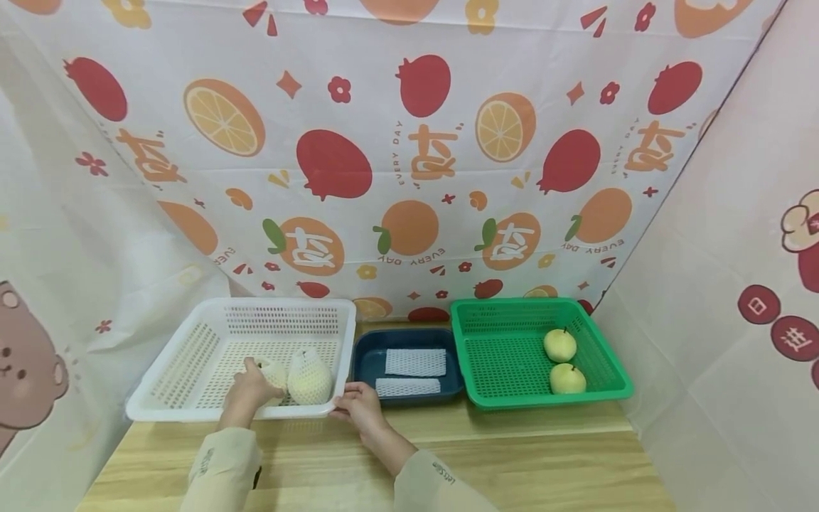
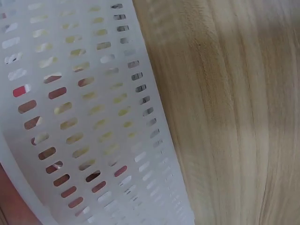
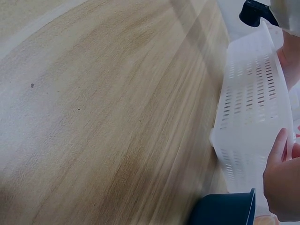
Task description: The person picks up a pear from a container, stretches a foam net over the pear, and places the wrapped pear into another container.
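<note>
The white plastic basket (image 1: pixel 291 304) holds two pale pears in foam nets. My left hand (image 1: pixel 249 391) reaches over its front rim, with fingers and thumb around the left netted pear (image 1: pixel 274 372). Right beside it sits the other netted pear (image 1: pixel 310 378), upright and apart from the fingers. At the basket's front right corner my right hand (image 1: pixel 365 410) pinches the rim; the right wrist view shows its thumb lying along the outer wall. In the left wrist view the perforated basket wall (image 2: pixel 93 126) hides most of the left hand.
A dark blue tray (image 1: pixel 362 398) with two flat white foam nets (image 1: pixel 416 362) stands in the middle. To its right, a green basket (image 1: pixel 544 403) contains two bare yellow pears (image 1: pixel 560 345). All stand on a wooden table (image 1: pixel 531 455) before a fruit-print curtain (image 1: pixel 371 57).
</note>
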A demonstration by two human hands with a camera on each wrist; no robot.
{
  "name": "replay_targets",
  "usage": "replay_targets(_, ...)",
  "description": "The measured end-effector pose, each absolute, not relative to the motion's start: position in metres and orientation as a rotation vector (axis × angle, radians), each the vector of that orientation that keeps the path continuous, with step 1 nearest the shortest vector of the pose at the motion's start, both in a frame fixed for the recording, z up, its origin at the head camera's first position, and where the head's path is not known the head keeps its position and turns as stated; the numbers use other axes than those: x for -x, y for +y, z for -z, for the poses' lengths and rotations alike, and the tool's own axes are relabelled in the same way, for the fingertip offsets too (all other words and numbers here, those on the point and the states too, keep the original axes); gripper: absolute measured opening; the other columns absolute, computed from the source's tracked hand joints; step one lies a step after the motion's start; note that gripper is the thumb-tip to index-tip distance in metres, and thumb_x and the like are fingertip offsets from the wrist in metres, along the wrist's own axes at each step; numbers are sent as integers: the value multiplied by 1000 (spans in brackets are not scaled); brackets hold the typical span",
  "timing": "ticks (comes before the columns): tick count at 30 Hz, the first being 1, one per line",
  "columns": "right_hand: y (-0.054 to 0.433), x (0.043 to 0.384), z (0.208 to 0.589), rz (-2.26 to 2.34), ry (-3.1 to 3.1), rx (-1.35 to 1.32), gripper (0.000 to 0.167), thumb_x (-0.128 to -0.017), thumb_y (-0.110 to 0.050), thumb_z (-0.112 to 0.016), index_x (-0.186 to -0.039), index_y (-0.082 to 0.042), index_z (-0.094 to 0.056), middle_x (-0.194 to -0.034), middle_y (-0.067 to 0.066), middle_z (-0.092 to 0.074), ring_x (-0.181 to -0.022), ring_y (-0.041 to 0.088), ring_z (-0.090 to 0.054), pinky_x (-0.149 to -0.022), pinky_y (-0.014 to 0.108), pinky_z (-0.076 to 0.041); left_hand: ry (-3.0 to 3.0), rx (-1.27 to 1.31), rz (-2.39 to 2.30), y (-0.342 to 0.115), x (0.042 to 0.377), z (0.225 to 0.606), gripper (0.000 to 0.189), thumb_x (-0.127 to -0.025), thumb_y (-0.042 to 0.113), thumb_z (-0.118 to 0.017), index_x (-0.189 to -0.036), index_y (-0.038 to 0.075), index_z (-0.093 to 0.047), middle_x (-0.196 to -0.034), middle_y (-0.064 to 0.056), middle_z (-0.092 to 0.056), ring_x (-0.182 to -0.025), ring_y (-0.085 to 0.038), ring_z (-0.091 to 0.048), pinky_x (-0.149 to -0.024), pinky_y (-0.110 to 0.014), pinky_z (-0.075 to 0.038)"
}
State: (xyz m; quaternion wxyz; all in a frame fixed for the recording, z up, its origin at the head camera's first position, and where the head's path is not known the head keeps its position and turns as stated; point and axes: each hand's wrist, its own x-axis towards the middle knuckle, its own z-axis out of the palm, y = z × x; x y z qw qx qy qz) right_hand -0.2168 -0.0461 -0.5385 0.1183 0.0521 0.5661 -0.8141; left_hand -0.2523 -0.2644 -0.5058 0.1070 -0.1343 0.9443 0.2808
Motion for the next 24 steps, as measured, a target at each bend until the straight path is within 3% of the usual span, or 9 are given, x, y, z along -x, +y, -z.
replay_targets(8, -45, 217, 540, 2381, 1650, -132, 21, -81, 13, -57, -101, 9, -51, -80, 15, -57, -66, 17, -60, -74, 42, -51, 2759, 292, -936, -269, 252, 506, 104, -79, 32, -69, -129, -20, 5, -116, -52, -19, -104, -64, -32, -84, -64, -34)
replay_targets(15, -45, 217, 541, 2381, 1650, -120, 21, -82, 13, -56, -102, 8, -51, -78, 10, -56, -65, 15, -60, -72, 41, -52, 2790, 373, -999, -270, 256, 513, 104, -81, 37, -66, -131, -20, 5, -122, -50, -19, -110, -62, -28, -88, -63, -32)
replay_targets(24, -43, 217, 542, 2365, 1649, -89, 23, -82, 11, -58, -104, 8, -50, -79, 11, -56, -66, 16, -60, -73, 41, -52, 2972, 496, -1049, -268, 255, 523, 84, -81, 38, -66, -130, -12, -20, -113, -39, -34, -99, -53, -40, -75, -57, -40)
